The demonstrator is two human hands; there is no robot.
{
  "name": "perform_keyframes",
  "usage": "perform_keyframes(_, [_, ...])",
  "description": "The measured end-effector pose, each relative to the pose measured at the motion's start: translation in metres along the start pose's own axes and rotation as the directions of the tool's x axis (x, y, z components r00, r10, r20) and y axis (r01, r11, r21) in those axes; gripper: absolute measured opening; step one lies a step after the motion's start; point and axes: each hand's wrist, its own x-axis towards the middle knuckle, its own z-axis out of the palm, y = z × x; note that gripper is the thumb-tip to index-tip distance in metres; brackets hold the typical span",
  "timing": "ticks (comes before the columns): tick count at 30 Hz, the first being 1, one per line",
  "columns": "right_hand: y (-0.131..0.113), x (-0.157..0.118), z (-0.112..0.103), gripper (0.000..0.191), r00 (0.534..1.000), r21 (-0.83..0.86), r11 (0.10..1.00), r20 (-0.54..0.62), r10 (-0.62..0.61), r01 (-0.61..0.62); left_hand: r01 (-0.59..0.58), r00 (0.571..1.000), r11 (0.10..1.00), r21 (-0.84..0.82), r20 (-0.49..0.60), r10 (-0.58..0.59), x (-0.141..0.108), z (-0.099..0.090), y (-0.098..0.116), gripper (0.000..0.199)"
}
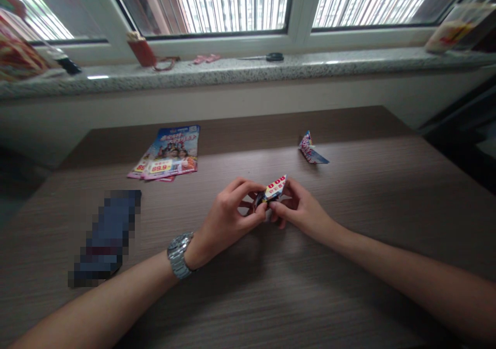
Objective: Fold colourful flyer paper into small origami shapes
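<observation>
Between my two hands, above the middle of the table, is a small piece of folded printed paper (276,188) with red characters on white and a pointed upper corner. My left hand (236,204), with a metal watch (180,255) on its wrist, pinches the paper's left end between thumb and fingers. From the other side, my right hand (300,207) grips its right end, thumb in front. The fingers hide part of the lower folds. Beyond my right hand stands another folded paper piece (311,153), bird-like in outline, touched by neither hand.
Several printed flyers (174,150) lie stacked at the table's back left. A pixelated dark rectangular object (112,235) is beside my left forearm. On the stone windowsill (232,73) are scissors (274,57), a red container (142,49) and pink scraps (206,58).
</observation>
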Motion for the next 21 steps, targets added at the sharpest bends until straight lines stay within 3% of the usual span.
perform_keyframes(21, [-0.0025, 0.0051, -0.0020, 0.039, 0.998, 0.051, 0.998, 0.041, 0.044, -0.046, 0.015, 0.999, 0.998, -0.057, 0.040, -0.013, -0.0011, 0.0019, 0.0004, 0.025])
